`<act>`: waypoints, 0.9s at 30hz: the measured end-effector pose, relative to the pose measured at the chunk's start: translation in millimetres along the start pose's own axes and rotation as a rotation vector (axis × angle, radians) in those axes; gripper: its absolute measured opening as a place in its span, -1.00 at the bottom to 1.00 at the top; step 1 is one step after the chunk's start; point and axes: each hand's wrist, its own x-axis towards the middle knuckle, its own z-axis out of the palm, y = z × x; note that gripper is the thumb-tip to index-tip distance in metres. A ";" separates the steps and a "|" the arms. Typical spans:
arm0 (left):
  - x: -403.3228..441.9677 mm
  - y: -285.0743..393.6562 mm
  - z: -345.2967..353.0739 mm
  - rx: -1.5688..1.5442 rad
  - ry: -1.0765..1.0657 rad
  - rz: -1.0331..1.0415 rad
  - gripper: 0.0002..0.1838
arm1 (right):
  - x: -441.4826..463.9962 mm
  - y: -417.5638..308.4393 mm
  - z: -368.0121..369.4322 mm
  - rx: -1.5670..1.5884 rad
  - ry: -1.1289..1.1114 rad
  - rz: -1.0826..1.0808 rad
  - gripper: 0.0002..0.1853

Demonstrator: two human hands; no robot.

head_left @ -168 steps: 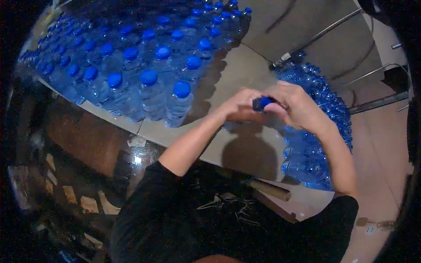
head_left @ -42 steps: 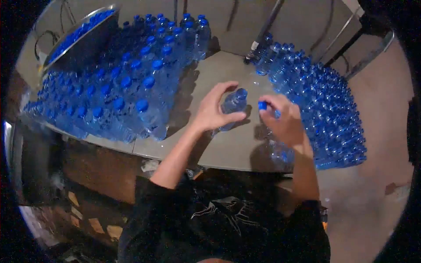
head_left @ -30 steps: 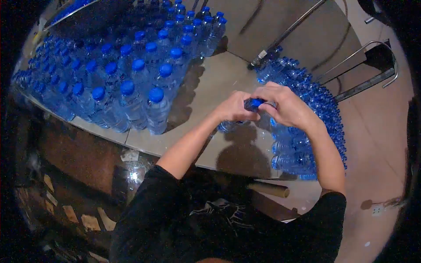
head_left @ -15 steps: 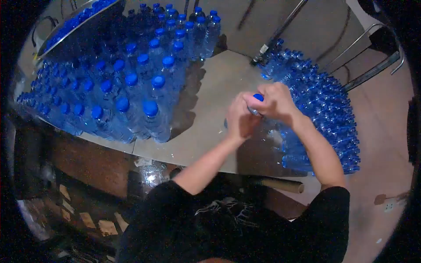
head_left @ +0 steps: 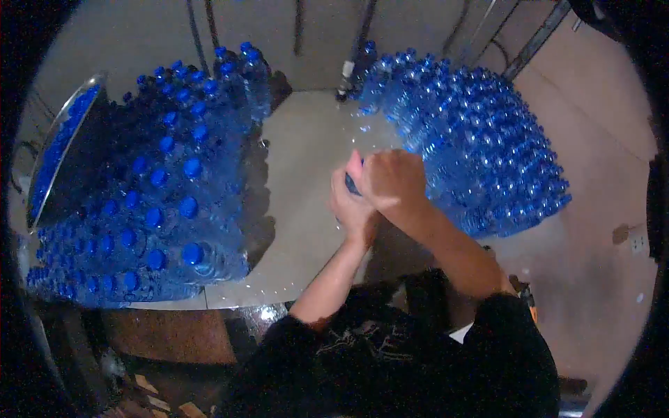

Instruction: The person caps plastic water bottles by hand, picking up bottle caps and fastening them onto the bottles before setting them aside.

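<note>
My left hand (head_left: 354, 210) is wrapped around a clear plastic bottle (head_left: 352, 184) in the middle of the view. Over the bottle's top my right hand (head_left: 397, 180) is closed, its thumb pointing up and away. The fingers hide the cap and most of the bottle. Left of my hands stands a large group of bottles with blue caps (head_left: 189, 207). Close on the right is another dense group of bottles (head_left: 481, 153); whether these have caps I cannot tell.
A metal-rimmed basin full of blue caps (head_left: 64, 146) is at the far left. The pale worktop (head_left: 293, 157) runs between the two bottle groups, with water drops along its front edge. A grey wall and metal bars (head_left: 540, 38) are behind.
The view has turned, so the bottle groups sit lower and further left. My right hand has closed over the bottle's top, covering the blue cap that showed before.
</note>
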 end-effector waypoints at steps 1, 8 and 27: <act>-5.0 7.4 -8.4 0.110 -0.099 0.103 -0.33 | -4.9 3.3 -3.6 0.022 -0.096 0.008 -0.59; 35.1 1.8 -23.6 -0.067 -0.690 0.152 -0.44 | 7.0 51.2 -41.5 0.228 -0.077 -0.464 -0.59; -27.0 -20.0 10.9 -0.088 -0.098 0.181 -0.39 | -1.2 29.7 -31.8 -0.096 -0.249 -0.247 -0.62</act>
